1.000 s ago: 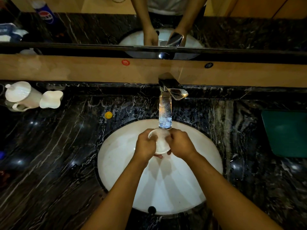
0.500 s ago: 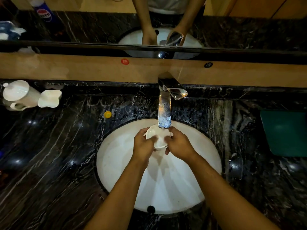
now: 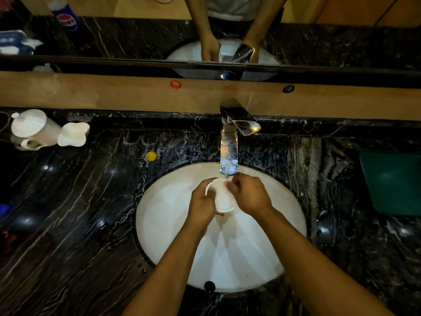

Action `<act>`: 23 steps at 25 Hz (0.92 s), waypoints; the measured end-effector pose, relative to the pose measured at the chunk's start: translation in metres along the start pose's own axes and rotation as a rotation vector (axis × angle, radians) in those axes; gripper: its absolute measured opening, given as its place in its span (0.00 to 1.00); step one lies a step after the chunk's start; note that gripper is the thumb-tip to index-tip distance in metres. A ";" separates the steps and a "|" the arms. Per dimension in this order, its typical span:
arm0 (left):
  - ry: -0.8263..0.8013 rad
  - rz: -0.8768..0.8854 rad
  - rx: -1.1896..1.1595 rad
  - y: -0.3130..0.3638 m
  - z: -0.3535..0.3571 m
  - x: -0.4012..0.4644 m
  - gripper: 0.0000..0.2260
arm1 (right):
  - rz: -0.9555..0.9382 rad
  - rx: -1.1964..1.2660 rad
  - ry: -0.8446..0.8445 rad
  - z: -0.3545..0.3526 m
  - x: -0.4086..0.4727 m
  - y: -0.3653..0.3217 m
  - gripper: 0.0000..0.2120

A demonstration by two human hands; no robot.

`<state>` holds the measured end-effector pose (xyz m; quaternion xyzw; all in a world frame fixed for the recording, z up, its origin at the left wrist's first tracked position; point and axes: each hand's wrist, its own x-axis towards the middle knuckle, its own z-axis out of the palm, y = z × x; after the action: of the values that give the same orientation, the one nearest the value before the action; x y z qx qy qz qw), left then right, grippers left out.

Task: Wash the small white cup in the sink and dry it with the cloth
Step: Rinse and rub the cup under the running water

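- Your left hand [image 3: 201, 205] is curled round the left side of the small white cup [image 3: 222, 198], fingers wrapped under and behind it.
- Your right hand [image 3: 249, 195] grips the same cup from the right, thumb and fingertips pinched at its far rim; the 2 hands nearly meet across it.
- You hold the cup tilted, its round white end facing the camera, above the white sink basin [image 3: 164, 215] and clear of the basin floor.
- Directly beyond the cup stands the chrome faucet [image 3: 229, 153]; its spout ends just above your right fingertips, and a thin run of water [image 3: 226, 176] shows at the spout's mouth. Whether the water lands inside the cup cannot be told.
- Both of your forearms enter from the lower edge and cross over the basin; a dark overflow hole [image 3: 209, 285] sits in the near wall.
- Around the basin lies a black marble counter [image 3: 79, 213], wet with droplets near the faucet.
- On the counter, well to your right, lies a green cloth [image 3: 394, 183], apart from both hands.
- Far left on the counter: a white lidded jug [image 3: 34, 131] with a white dish [image 3: 73, 134] just beside it.
- Between those and the faucet sits 1 small yellow round object [image 3: 151, 156].
- Behind the faucet, a mirror [image 3: 341, 42] reflects your arms and the basin.
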<state>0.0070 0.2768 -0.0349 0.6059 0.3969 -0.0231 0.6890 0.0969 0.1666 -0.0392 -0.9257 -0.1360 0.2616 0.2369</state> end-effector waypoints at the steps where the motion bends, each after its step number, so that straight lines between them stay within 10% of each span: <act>1: 0.012 0.011 0.004 0.001 -0.001 0.002 0.16 | -0.016 0.068 0.000 0.002 -0.003 0.001 0.08; 17: 0.131 0.006 -0.096 -0.004 0.003 0.005 0.15 | 0.052 0.472 0.002 0.006 -0.024 -0.004 0.17; 23: 0.066 -0.063 -0.131 -0.005 0.004 0.001 0.18 | 0.167 0.152 0.094 0.007 -0.028 -0.002 0.20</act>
<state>0.0070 0.2729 -0.0393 0.5473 0.4390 0.0013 0.7126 0.0691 0.1606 -0.0315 -0.9245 -0.0268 0.2462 0.2899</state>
